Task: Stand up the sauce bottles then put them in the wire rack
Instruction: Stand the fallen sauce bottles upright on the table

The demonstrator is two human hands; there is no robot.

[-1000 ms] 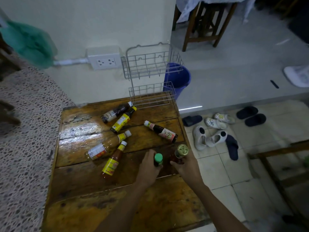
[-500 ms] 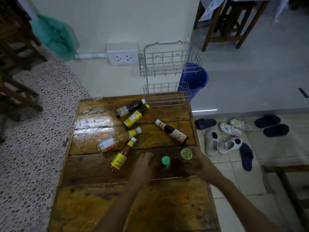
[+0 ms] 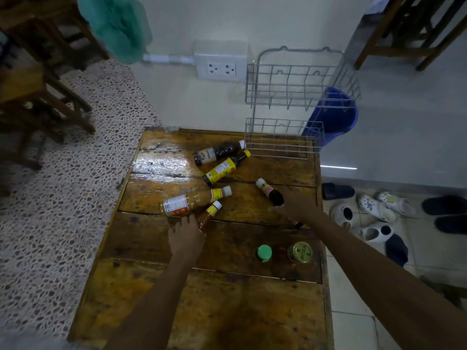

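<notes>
We look down on a wooden table (image 3: 227, 311) where five sauce bottles lie on their sides and two stand upright. The dark bottle with a white cap (image 3: 218, 152) lies near the far edge, its long axis running left to right, cap pointing right toward the wire rack (image 3: 283, 137). Just beside it, the yellow-labelled dark bottle (image 3: 226, 168) lies slanted, its yellow cap up and to the right. The pale orange bottle (image 3: 194, 201) lies nearly crosswise, white cap to the right. Below it, the small red-brown bottle (image 3: 211, 214) slants with its cap up and right, its base under our left hand (image 3: 185, 238). That hand rests on the bottle's lower end with fingers curled over it; we cannot tell whether it has fully closed around it. The pink-labelled dark bottle (image 3: 269, 192) lies with its cap pointing up and left, its base toward our right hand (image 3: 295, 205). That hand covers the bottle's lower part, fingers spread loosely; whether it grips is hidden from us.

Near the right edge, the green-capped bottle (image 3: 264, 253) and the gold-lidded jar (image 3: 300, 252) stand upright, side by side and apart from both hands. The rack stands at the far right corner, both tiers without bottles.
</notes>
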